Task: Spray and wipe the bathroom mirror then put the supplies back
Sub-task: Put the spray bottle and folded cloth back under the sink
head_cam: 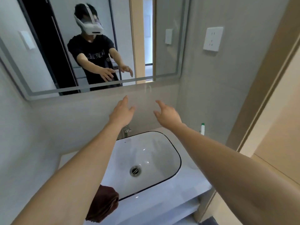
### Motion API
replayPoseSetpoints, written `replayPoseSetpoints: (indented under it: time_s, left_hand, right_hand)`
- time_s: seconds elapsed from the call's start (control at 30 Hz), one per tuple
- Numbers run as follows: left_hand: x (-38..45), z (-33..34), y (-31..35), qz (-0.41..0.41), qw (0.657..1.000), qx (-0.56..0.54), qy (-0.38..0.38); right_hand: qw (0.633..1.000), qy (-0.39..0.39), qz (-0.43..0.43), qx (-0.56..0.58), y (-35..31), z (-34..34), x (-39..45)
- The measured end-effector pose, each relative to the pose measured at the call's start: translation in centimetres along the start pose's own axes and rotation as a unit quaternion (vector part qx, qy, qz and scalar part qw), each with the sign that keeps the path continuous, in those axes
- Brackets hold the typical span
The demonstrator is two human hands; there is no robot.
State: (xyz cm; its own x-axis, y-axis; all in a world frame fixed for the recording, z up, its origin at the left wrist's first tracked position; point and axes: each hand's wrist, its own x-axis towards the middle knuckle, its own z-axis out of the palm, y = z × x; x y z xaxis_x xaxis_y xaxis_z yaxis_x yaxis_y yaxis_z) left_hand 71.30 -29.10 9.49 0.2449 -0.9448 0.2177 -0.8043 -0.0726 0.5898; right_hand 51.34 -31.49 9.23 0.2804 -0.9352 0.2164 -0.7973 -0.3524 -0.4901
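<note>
Both hands reach forward over the sink (176, 153), the left hand (121, 112) and right hand (168, 113) spread open and holding nothing, below the mirror (65, 46) on the far wall. The supplies sit apart on the counter (194, 181): a brown cloth (105, 203) bunched at the near left edge of the basin, and a white bottle with a green cap (202, 128) at the far right corner, its contents not visible. The step in hand is likely to fetch the bottle first, gripping it upright by the body, then the cloth; the basin itself lies empty and dry-looking around its drain (135, 171).
</note>
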Motion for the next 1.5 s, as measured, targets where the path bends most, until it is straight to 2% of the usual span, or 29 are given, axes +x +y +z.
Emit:
replayPoseSetpoints:
  time_s: [0.23, 0.47, 0.7, 1.0, 1.17, 1.3, 1.5]
  left_hand:
    - [1.1, 7.1, 8.6, 0.077, 0.995, -0.02, -0.057]
    - [0.9, 15.0, 13.0, 0.099, 0.985, -0.024, -0.138]
    - [0.1, 21.7, 12.5, 0.061, 0.972, -0.047, -0.221]
    - [-1.5, 28.6, 9.9, -0.065, 0.94, -0.057, -0.33]
    - [-2.2, 30.7, 9.5, -0.098, 0.926, -0.055, -0.362]
    - [-1.8, 30.6, 9.2, -0.104, 0.928, -0.065, -0.351]
    - [-0.7, 27.9, 9.0, -0.093, 0.935, -0.091, -0.329]
  right_hand:
    - [0.992, 0.069, 0.103, -0.005, 8.7, -5.1, -2.3]
    - [0.977, 0.093, 0.193, -0.001, 16.1, -6.5, -6.5]
    - [0.964, 0.044, 0.261, 0.018, 21.2, -3.0, -8.5]
    - [0.956, -0.022, 0.289, 0.051, 25.6, 3.6, -7.7]
    - [0.956, 0.01, 0.282, 0.077, 26.6, 6.3, -6.3]
    - [0.946, 0.053, 0.304, 0.104, 26.1, 7.5, -5.0]
    - [0.94, 0.076, 0.312, 0.114, 25.5, 7.0, -4.0]
